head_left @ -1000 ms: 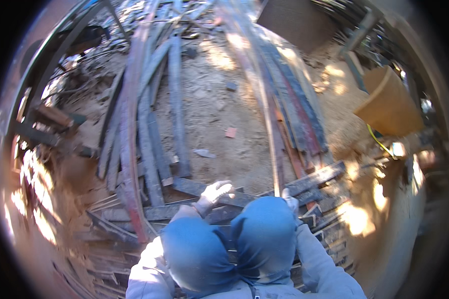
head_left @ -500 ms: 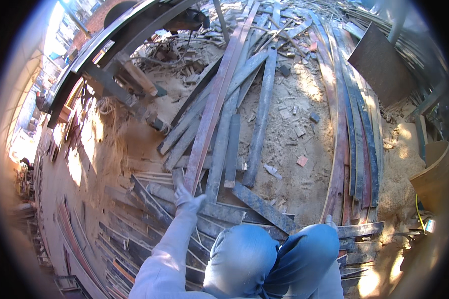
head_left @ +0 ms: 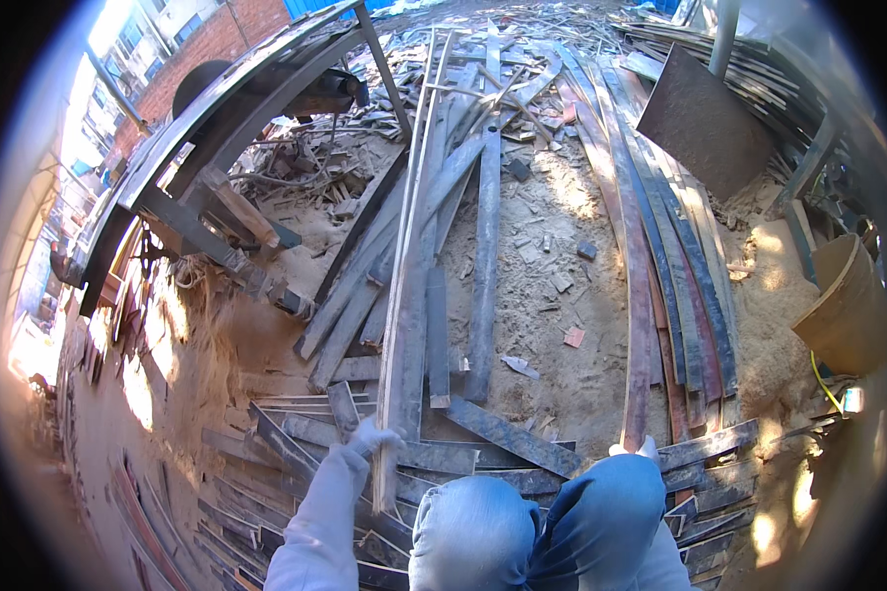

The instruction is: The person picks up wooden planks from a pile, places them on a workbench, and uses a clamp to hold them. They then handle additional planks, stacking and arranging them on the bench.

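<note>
wooden strip (head_left: pixel 404 276) in left grip (head_left: pixel 373 435), second strip (head_left: pixel 639 345) at right grip (head_left: pixel 647 449).

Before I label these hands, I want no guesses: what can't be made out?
In the head view:
Right hand: mostly behind the right knee, so its grip is hidden.
Near end of the long plank at that hand: covered by hand and knee.
Palm side of the left hand: hidden by the hand itself.
Bright background, left rim: blurred.

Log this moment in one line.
left hand: holding long plank | right hand: at near end of brown plank, partly hidden by right knee
</note>
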A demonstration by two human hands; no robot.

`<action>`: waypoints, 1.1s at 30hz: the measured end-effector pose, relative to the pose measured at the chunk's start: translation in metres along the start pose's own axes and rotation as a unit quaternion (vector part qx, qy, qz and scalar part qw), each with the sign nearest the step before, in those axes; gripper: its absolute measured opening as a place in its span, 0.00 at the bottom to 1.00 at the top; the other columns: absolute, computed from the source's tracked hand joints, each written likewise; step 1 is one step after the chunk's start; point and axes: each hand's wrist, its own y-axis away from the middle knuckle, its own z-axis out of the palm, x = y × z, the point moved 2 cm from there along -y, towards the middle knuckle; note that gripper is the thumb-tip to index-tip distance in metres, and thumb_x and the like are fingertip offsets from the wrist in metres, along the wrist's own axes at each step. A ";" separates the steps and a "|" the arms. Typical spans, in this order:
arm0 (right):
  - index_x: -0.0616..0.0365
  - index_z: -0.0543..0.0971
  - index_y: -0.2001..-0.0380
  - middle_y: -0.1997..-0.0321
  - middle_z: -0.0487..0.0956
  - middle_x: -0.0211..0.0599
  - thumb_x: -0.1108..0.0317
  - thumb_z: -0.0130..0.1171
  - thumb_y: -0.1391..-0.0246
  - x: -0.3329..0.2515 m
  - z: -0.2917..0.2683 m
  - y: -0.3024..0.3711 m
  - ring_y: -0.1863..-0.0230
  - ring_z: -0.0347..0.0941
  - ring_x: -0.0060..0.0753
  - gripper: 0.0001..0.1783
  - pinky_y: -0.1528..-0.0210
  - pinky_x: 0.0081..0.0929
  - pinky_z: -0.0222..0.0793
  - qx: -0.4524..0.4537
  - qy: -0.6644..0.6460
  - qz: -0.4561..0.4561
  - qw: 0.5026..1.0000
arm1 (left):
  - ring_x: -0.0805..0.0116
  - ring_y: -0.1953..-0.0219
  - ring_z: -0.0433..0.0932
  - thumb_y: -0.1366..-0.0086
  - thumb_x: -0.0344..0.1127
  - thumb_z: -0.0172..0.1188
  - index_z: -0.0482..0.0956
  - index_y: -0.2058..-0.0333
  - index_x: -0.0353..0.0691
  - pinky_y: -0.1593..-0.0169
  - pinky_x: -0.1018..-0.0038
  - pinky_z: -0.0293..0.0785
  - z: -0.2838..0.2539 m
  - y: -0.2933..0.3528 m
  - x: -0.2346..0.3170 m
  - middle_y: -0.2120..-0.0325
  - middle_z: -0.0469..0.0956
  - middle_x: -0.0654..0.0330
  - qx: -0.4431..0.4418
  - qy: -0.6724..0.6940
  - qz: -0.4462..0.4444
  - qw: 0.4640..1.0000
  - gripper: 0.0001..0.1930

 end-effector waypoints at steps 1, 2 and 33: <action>0.57 0.80 0.45 0.51 0.86 0.48 0.62 0.77 0.54 -0.006 -0.001 0.003 0.47 0.84 0.49 0.32 0.44 0.41 0.77 0.018 -0.029 -0.034 0.999 | 0.46 0.58 0.89 0.46 0.33 0.73 0.77 0.45 0.33 0.50 0.54 0.85 0.012 0.009 0.003 0.56 0.86 0.47 -0.066 0.164 -0.055 0.983 0.29; 0.55 0.80 0.43 0.48 0.86 0.46 0.60 0.77 0.54 -0.011 -0.001 0.005 0.45 0.83 0.49 0.34 0.41 0.40 0.77 0.005 0.025 -0.009 1.000 | 0.49 0.62 0.87 0.41 0.31 0.70 0.76 0.43 0.34 0.56 0.53 0.84 0.026 0.014 0.012 0.60 0.85 0.50 -0.139 0.259 -0.034 0.955 0.27; 0.69 0.65 0.29 0.35 0.74 0.69 0.20 0.42 0.36 -0.166 0.101 0.060 0.34 0.70 0.69 0.59 0.32 0.55 0.65 -0.254 0.225 -0.504 0.794 | 0.53 0.41 0.80 0.32 0.60 0.68 0.68 0.31 0.37 0.37 0.53 0.78 0.241 0.021 0.119 0.42 0.79 0.48 -0.266 0.568 -0.022 0.779 0.42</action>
